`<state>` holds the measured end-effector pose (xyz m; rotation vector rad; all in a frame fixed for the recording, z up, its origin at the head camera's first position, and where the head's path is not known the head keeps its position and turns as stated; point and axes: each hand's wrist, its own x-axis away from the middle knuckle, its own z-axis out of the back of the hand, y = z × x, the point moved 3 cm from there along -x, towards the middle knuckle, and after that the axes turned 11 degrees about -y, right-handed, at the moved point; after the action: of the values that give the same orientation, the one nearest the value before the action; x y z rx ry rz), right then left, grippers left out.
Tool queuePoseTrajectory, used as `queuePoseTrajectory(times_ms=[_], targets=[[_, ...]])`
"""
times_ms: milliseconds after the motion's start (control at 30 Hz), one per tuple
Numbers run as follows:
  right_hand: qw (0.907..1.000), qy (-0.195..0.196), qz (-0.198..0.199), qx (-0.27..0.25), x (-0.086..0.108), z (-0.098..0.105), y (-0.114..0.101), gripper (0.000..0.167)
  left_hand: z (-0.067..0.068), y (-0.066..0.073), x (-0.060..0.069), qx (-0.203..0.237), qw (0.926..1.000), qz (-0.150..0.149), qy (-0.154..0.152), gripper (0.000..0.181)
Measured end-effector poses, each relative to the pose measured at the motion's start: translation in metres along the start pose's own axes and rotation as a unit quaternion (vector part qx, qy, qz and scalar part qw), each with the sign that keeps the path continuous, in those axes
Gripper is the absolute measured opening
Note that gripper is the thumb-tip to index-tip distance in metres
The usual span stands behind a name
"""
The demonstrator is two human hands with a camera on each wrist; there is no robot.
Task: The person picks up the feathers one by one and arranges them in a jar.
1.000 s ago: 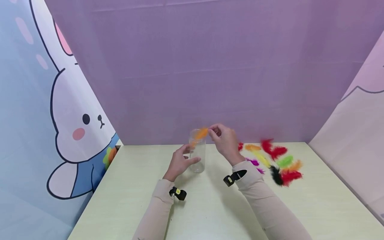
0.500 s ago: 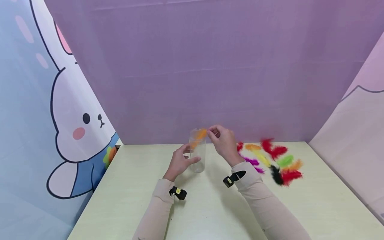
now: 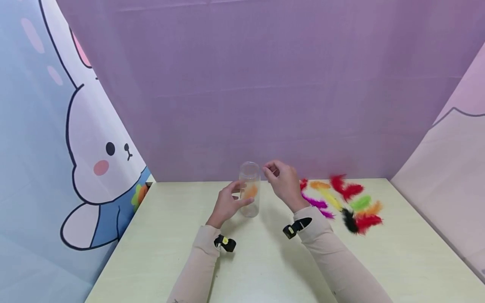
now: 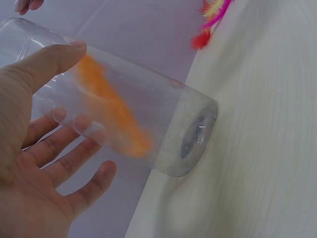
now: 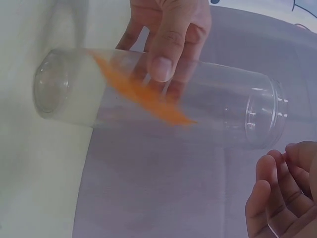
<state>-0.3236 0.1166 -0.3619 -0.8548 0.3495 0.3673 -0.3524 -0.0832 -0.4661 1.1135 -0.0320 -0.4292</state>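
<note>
A tall clear plastic jar stands on the table in the head view. My left hand holds it between the thumb and the fingers. Inside the jar lies an orange feather, slanting across its middle in both wrist views. Beside the jar's mouth is my right hand, with nothing between its fingertips. In the right wrist view that right hand has loosely bent fingers, with the thumb close to the index finger.
Several loose feathers lie to the right on the pale table: red, yellow, green, black and magenta among them. A purple cloth hangs behind the table.
My right hand has let go of the orange feather, which has dropped from the jar's mouth down into its middle. The left hand stays on the jar.
</note>
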Motion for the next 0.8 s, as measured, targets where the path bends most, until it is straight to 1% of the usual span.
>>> queuePoseTrajectory(times_ms=[233,433,600,800], targets=[[0.9998,0.000,-0.019,-0.012,0.009,0.001,0.013,0.011,0.000,0.001,0.001,0.006,1.0000,0.001,0.001,0.063],[0.9982,-0.003,-0.047,-0.036,0.021,0.002,0.029,0.011,0.000,0.000,0.002,0.013,0.9999,-0.006,0.000,0.063],[0.9961,-0.007,-0.074,-0.047,0.033,0.004,0.048,0.013,0.001,0.000,0.002,0.013,0.9999,-0.007,-0.001,0.061],[0.9927,-0.009,-0.107,-0.056,0.053,0.011,0.076,0.013,0.000,0.000,0.002,0.012,0.9999,-0.006,-0.001,0.060]])
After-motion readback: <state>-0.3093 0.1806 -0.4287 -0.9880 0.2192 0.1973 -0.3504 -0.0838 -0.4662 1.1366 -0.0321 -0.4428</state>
